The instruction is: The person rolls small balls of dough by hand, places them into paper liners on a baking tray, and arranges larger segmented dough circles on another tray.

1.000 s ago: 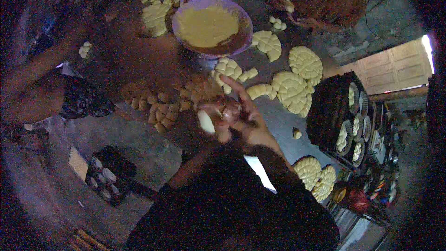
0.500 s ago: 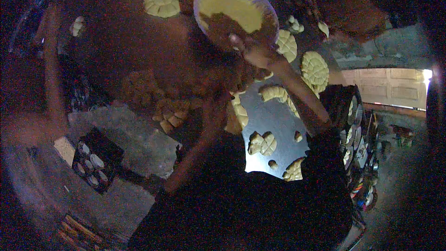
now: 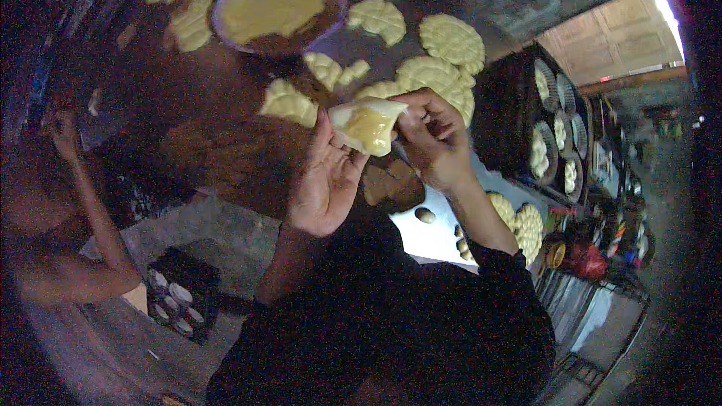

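A flat piece of pale dough (image 3: 347,114) with a glossy yellow filling (image 3: 371,126) on it is held up between my hands. My left hand (image 3: 327,184) supports it from the left with thumb and fingers at its edge. With closed fingertips, my right hand (image 3: 436,139) pinches the dough's right edge. Beyond them stands a purple-rimmed basin (image 3: 344,11) of yellow filling. Divided rounds of dough (image 3: 453,41) and a smaller dough piece (image 3: 288,103) lie on the table around my hands.
Dark trays with dough in round paper cups (image 3: 539,154) stand at the right. Another dark tray (image 3: 197,295) of cups sits low on the left. A co-worker's arm (image 3: 98,203) reaches in from the left. One small dough ball (image 3: 425,215) lies on the bright tabletop (image 3: 410,237).
My right hand has come back from the basin to the dough. Both hands are now raised together, with yellow filling visible on the dough. The view has turned, shifting the basin leftward.
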Motion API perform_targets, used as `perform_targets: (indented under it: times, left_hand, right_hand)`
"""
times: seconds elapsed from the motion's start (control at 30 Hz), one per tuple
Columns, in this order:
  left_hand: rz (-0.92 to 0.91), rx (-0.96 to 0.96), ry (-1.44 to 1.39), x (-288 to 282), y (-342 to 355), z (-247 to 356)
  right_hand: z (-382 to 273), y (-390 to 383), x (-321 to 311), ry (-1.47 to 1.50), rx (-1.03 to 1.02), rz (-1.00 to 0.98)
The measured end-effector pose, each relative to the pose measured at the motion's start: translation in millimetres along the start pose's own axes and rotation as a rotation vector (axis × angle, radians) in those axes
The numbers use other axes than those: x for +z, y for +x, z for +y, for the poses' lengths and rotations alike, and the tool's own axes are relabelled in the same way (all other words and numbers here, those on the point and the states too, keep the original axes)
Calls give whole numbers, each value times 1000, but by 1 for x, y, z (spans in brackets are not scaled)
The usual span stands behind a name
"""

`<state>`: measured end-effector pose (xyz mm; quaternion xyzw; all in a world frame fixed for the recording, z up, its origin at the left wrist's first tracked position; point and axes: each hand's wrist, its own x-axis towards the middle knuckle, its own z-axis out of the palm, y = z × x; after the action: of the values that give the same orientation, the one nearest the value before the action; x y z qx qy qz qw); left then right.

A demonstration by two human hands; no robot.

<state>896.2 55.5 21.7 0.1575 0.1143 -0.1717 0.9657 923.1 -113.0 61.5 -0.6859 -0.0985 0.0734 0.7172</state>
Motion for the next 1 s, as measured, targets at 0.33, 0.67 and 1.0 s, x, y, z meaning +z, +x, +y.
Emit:
perform_targets:
  times: [0.33,0.67,1.0]
  left_hand:
    - [-232,307,680,43,-52,-115]
    - [-189,344,775,46,-73,-179]
    - [-329,410,1015,68,-72,-153]
  right_hand:
    - [-32,-128,-75,-671,-447,115]
    - [-38,-212,-96,-840,-623,96]
    - [-72,-192,-103,-766,-572,124]
